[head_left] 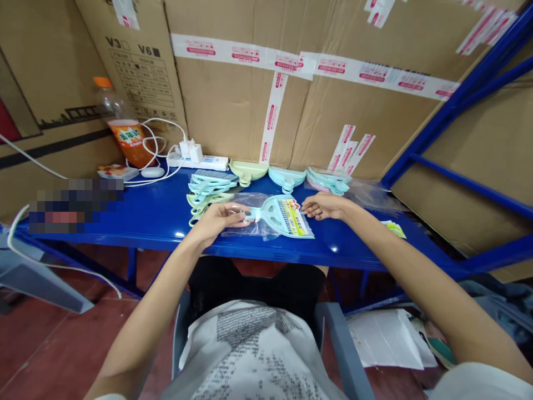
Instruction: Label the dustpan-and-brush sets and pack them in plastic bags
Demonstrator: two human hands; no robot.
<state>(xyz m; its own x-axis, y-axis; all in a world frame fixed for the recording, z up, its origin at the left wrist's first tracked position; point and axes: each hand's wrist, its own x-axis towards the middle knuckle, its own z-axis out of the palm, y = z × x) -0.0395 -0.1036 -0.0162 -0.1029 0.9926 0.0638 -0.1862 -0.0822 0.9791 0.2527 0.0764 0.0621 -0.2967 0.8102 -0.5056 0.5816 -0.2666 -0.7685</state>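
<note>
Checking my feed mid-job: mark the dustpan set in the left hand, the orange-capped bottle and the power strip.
Dustpan set (275, 216), head view: light-blue body, beside the bristles.
Orange-capped bottle (127, 135), head view: on its label.
Power strip (211, 162), head view: on its white casing.

"V3" and "V6" on carton (139, 69)

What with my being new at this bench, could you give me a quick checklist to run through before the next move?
1. Left hand on the dustpan's handle: ok.
2. Label lying across the bristles: ok.
3. Right hand touching the label: cannot tell; its fingertips are close beside it.
4. Clear bag covering the whole dustpan: cannot tell.
5. Drink bottle capped: ok.
</note>
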